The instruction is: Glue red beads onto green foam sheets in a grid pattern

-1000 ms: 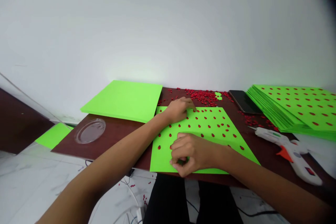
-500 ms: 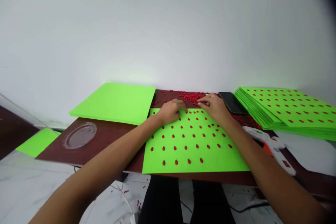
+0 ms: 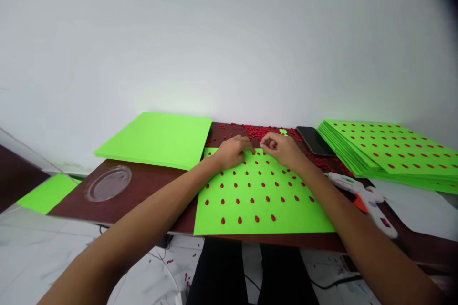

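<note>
The dotted green sheet (image 3: 300,219) is placed beneath the hands, near the front edge of the table (image 3: 153,181). The left hand (image 3: 234,151) is rested, curled; the right hand (image 3: 283,147) is bunched, its contents indeterminable. Leftward, open surface is noted; beyond, red pieces (image 3: 257,132) are scattered before the wall (image 3: 229,43).

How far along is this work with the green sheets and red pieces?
Done, it seems: the dotted stack and most rows on the middle sheet. In hand: that sheet, with the left hand and right hand at its far edge; any held piece is hidden. Left: probably the front row's bare right part, then the plain stack.
</note>
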`<state>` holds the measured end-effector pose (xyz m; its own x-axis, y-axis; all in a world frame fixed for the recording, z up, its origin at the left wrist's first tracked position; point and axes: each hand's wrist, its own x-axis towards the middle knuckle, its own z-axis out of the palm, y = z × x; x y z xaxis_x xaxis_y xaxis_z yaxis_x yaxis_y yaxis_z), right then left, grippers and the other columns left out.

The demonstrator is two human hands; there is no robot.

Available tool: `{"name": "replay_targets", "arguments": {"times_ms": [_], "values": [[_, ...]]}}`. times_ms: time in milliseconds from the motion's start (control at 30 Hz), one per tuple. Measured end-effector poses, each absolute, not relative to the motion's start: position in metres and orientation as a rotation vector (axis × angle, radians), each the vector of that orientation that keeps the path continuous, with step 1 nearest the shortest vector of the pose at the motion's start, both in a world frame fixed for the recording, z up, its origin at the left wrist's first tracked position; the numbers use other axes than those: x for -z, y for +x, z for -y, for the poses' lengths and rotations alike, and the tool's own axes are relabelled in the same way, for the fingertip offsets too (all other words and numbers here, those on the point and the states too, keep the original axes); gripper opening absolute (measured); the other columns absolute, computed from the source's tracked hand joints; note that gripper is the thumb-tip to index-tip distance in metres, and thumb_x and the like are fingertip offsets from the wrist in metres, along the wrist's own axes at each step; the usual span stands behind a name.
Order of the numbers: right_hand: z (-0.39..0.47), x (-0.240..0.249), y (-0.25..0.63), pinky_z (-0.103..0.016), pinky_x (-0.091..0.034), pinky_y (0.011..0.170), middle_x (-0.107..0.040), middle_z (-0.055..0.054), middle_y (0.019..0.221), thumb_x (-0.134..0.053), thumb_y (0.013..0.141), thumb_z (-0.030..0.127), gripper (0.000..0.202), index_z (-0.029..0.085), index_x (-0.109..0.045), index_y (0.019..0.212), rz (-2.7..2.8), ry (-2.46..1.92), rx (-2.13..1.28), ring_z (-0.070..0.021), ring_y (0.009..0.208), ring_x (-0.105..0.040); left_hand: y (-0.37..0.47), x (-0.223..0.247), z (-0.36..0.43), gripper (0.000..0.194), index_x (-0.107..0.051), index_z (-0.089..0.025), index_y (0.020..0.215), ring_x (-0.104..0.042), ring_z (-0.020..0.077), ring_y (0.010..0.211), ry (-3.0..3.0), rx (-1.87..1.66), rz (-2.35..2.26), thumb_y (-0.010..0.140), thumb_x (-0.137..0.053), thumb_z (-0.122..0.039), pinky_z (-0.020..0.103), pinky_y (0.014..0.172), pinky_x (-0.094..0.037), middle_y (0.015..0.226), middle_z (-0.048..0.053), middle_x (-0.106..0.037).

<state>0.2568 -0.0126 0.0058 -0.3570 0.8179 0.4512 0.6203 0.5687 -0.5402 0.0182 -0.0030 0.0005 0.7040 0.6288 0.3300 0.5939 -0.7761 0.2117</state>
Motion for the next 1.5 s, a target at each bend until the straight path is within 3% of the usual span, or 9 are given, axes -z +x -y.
{"name": "replay_targets", "arguments": {"times_ms": [100, 267, 367, 533, 700, 867, 1067, 1333, 1500], "values": [[0.035, -0.022, 0.242, -0.027, -0.046, 0.063, -0.070, -0.001, 0.080, -0.066, 0.087, 0.024, 0.005, 0.021, -0.069, 0.090, 2.231, -0.887, -0.550, -0.0149, 0.067, -0.060, 0.018, 0.000, 0.002, 0.044, -0.076, -0.021, 0.105, -0.065, 0.0248, 0.110, 2.823, -0.602, -1.019, 0.075, -0.051, 0.000, 0.037, 0.095, -0.053, 0.117, 0.007, -0.073], [0.061, -0.021, 0.213, -0.028, -0.049, 0.068, -0.070, -0.003, 0.083, -0.065, 0.089, 0.015, 0.009, 0.020, -0.072, 0.087, 2.438, -0.551, -0.509, -0.0147, 0.070, -0.061, 0.018, 0.001, 0.000, 0.025, -0.076, -0.019, 0.101, -0.066, 0.0242, 0.104, 2.822, -0.615, -0.996, 0.087, -0.057, -0.012, 0.034, 0.089, -0.054, 0.113, 0.008, -0.073], [0.065, -0.011, 0.205, -0.029, -0.049, 0.069, -0.070, -0.004, 0.087, -0.062, 0.094, 0.013, 0.015, 0.019, -0.075, 0.088, 2.547, -0.499, -0.448, -0.0151, 0.072, -0.062, 0.018, 0.002, 0.000, 0.030, -0.076, -0.020, 0.108, -0.066, 0.0238, 0.106, 2.815, -0.625, -0.980, 0.088, -0.056, -0.011, 0.035, 0.090, -0.054, 0.116, 0.008, -0.073], [0.064, -0.013, 0.211, -0.033, -0.052, 0.083, -0.075, -0.006, 0.096, -0.071, 0.095, 0.026, 0.011, 0.021, -0.080, 0.101, 2.616, -0.562, -0.466, -0.0190, 0.087, -0.068, 0.018, 0.003, 0.000, 0.034, -0.076, -0.020, 0.109, -0.065, 0.0245, 0.111, 2.801, -0.631, -0.968, 0.085, -0.055, -0.008, 0.037, 0.094, -0.053, 0.118, 0.008, -0.074], [0.061, -0.022, 0.222, -0.029, -0.049, 0.073, -0.072, -0.004, 0.092, -0.072, 0.093, 0.022, 0.017, 0.022, -0.082, 0.107, 2.560, -0.636, -0.546, -0.0152, 0.075, -0.063, 0.019, 0.000, 0.002, 0.033, -0.077, -0.019, 0.106, -0.066, 0.0242, 0.108, 2.794, -0.632, -0.963, 0.084, -0.055, -0.007, 0.036, 0.093, -0.053, 0.117, 0.008, -0.074], [0.063, -0.021, 0.221, -0.029, -0.047, 0.070, -0.071, -0.003, 0.091, -0.082, 0.088, 0.034, 0.015, 0.022, -0.082, 0.098, 2.614, -0.676, -0.608, -0.0155, 0.075, -0.063, 0.018, 0.000, 0.001, 0.040, -0.077, -0.020, 0.107, -0.066, 0.0239, 0.109, 2.797, -0.626, -0.964, 0.081, -0.052, -0.003, 0.036, 0.094, -0.053, 0.117, 0.007, -0.074], [0.067, -0.023, 0.215, -0.029, -0.046, 0.071, -0.073, -0.003, 0.088, -0.076, 0.090, 0.023, 0.007, 0.022, -0.083, 0.092, 2.635, -0.710, -0.627, -0.0151, 0.075, -0.065, 0.018, 0.003, 0.000, 0.047, -0.076, -0.020, 0.109, -0.065, 0.0236, 0.110, 2.803, -0.618, -0.977, 0.075, -0.050, 0.001, 0.036, 0.095, -0.053, 0.117, 0.007, -0.073], [0.067, -0.019, 0.213, -0.027, -0.045, 0.065, -0.068, -0.001, 0.083, -0.076, 0.087, 0.023, 0.008, 0.021, -0.082, 0.092, 2.544, -0.815, -0.784, -0.0134, 0.069, -0.060, 0.018, 0.004, -0.001, 0.046, -0.075, -0.021, 0.108, -0.065, 0.0237, 0.112, 2.800, -0.618, -0.977, 0.076, -0.049, 0.000, 0.035, 0.095, -0.052, 0.119, 0.006, -0.073], [0.087, -0.032, 0.201, -0.026, -0.047, 0.069, -0.069, -0.001, 0.089, -0.077, 0.085, 0.020, 0.007, 0.020, -0.078, 0.091, 2.453, -0.652, -0.916, -0.0133, 0.074, -0.061, 0.019, 0.006, -0.003, 0.044, -0.076, -0.021, 0.108, -0.064, 0.0245, 0.110, 2.797, -0.620, -0.988, 0.077, -0.051, -0.001, 0.035, 0.092, -0.053, 0.117, 0.007, -0.073]]}}
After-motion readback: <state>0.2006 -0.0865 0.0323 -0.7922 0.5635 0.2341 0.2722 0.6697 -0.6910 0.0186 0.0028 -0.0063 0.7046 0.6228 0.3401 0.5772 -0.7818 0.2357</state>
